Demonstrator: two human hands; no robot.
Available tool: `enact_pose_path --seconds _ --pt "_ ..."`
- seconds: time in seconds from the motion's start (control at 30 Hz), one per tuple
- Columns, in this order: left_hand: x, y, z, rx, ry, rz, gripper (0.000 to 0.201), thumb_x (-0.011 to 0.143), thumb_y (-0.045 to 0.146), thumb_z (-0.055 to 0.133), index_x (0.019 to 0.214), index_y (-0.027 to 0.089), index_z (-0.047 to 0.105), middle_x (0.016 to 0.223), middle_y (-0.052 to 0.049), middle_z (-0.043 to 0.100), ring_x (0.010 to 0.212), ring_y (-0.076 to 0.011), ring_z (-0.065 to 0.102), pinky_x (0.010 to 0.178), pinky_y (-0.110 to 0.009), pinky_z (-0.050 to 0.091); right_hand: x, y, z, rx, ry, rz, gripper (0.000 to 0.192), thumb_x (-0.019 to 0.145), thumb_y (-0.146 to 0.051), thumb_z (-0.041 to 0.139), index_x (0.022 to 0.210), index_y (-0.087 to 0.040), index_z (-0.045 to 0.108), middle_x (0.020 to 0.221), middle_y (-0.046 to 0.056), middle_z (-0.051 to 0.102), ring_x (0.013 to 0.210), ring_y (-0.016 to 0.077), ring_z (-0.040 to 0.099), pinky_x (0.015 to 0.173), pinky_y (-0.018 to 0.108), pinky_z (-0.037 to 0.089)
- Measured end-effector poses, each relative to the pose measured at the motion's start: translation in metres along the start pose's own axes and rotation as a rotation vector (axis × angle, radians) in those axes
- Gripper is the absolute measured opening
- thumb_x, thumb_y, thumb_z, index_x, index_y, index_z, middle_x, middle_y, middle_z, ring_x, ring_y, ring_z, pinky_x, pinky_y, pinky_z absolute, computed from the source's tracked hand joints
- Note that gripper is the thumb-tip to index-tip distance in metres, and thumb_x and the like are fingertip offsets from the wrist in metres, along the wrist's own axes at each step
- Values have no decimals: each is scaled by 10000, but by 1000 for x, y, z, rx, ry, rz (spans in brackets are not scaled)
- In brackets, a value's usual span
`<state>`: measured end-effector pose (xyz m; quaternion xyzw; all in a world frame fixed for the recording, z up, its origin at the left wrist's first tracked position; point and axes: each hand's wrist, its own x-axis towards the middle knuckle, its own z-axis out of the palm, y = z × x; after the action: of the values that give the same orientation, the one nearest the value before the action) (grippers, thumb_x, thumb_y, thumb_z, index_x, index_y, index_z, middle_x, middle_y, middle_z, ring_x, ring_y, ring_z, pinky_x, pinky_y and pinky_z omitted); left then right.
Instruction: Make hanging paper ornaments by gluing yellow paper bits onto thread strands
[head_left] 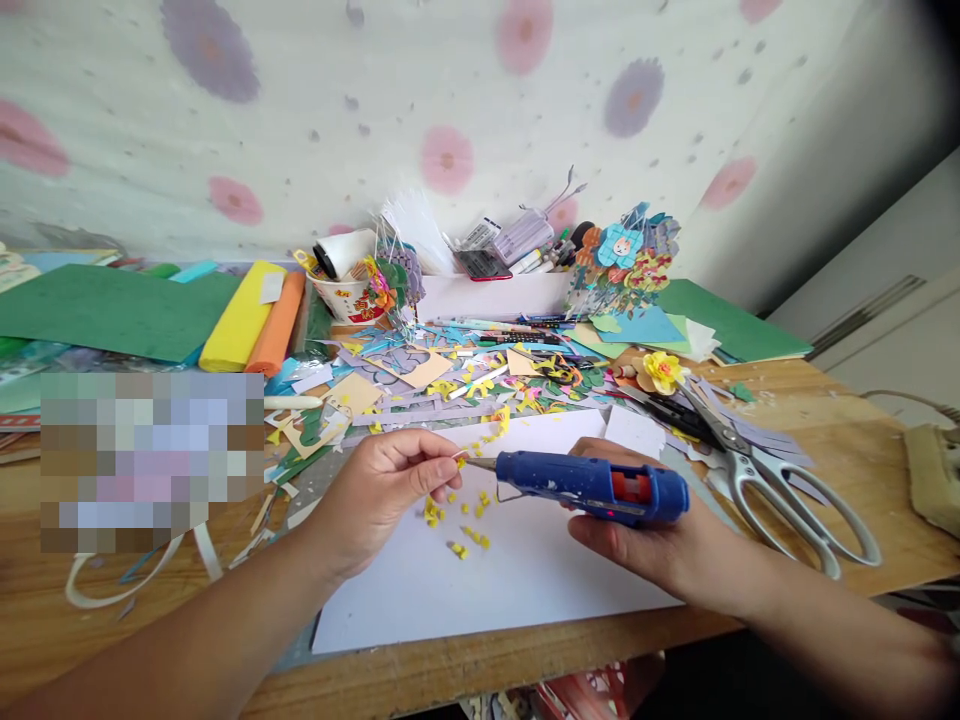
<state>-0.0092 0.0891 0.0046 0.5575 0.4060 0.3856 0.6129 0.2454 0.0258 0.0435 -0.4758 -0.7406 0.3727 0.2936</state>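
Note:
My right hand (630, 545) is wrapped round a blue glue gun (585, 485), its metal nozzle pointing left. The nozzle tip meets, or nearly meets, a small yellow piece at the fingertips of my left hand (397, 475). That hand pinches a thin white stem with a bit of yellow at its end; the fingers partly hide it. Under both hands lies a white sheet (420, 605), with several small yellow paper bits (469, 535) scattered on it.
Large scissors (750, 460) lie at the right beside a yellow paper flower (662, 372). Paper scraps (405, 390) cover the middle of the table. Behind them stand a paper cup (349, 300) and a white box (487, 298). Yellow (244, 315) and orange rolls (276, 325) lie left.

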Motion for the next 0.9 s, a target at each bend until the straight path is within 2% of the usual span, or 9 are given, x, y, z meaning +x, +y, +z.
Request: enact_pose_path --seconds 0.23,0.5,0.9 --pt "1 -1 -1 -29 -6 0 178 711 356 772 762 188 745 680 -31 693 600 -145 581 578 -266 443 0 -2 0 -29 -32 2 33 825 -215 596 823 -198 567 835 32 567 743 175 542 683 311 457" --pt "2 -1 -2 -22 14 4 150 703 334 774 748 192 750 661 -25 692 596 -143 583 589 -269 455 -1 -4 -3 -35 9 -19 41 828 -220 591 802 -205 563 796 27 564 705 172 539 648 301 464" --pt "1 3 -2 -16 -32 1 115 711 322 769 732 210 767 637 -11 683 575 -120 568 571 -237 451 0 -3 -1 -59 -40 10 46 828 -224 572 842 -184 590 839 49 575 749 184 544 698 334 454"
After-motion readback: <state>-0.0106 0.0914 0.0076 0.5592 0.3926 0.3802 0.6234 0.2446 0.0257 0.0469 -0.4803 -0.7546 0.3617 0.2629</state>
